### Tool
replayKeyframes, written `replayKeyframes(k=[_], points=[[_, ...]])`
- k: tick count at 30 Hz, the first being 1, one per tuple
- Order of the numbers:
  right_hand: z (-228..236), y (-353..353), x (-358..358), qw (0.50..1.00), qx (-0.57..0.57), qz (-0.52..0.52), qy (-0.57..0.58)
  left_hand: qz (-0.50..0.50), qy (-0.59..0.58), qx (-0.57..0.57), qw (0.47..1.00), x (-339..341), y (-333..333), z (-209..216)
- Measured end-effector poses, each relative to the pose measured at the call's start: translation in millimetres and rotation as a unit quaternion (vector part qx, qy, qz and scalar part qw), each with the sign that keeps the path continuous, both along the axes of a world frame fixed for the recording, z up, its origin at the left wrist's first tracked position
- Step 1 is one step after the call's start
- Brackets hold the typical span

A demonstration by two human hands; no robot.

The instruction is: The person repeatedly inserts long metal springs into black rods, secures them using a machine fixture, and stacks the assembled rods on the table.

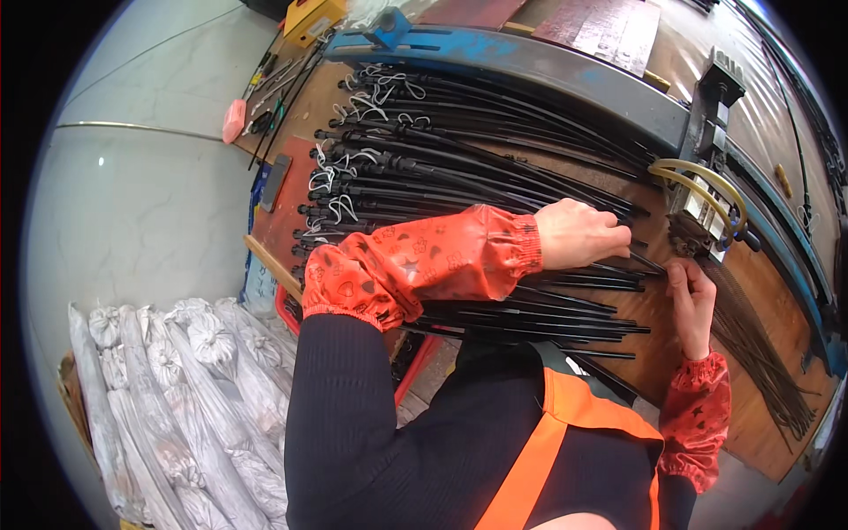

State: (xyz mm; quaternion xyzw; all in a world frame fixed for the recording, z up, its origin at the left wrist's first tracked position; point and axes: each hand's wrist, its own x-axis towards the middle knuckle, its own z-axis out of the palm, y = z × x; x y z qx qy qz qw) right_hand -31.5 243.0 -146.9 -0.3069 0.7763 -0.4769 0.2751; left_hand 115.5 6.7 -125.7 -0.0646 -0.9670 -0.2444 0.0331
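One bare left hand (583, 235) and one bare right hand (692, 296) pinch one slim, straight black rod (649, 262). Two curved, glossy yellow tubes (691, 164) arch nearby

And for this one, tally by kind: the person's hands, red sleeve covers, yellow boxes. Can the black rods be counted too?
Hands: 2 (left hand, right hand)
Red sleeve covers: 2
Yellow box: 1
Total: 5
Black rods: too overlapped to count, left out of the total.
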Motion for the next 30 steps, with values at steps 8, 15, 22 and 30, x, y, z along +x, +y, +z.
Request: replayKeyframes(k=[8, 15, 22, 30], points=[[-5, 22, -4, 0.983, -0.103, -0.031, 0.149, -0.035, 0.013, 0.028, 0.999, -28, 19, 12], [-3, 15, -27, 0.824, -0.227, -0.003, 0.519, -0.087, 0.024, -0.099, 0.991, -53, 45, 58], [6, 138, -112, 0.869, -0.046, -0.28, 0.404, -0.111, 0.162, -0.194, 0.961, -134, 54, 154], [8, 140, -154, 0.878, 0.026, -0.321, 0.354, -0.192, 0.149, -0.223, 0.944, -188, 68, 131]])
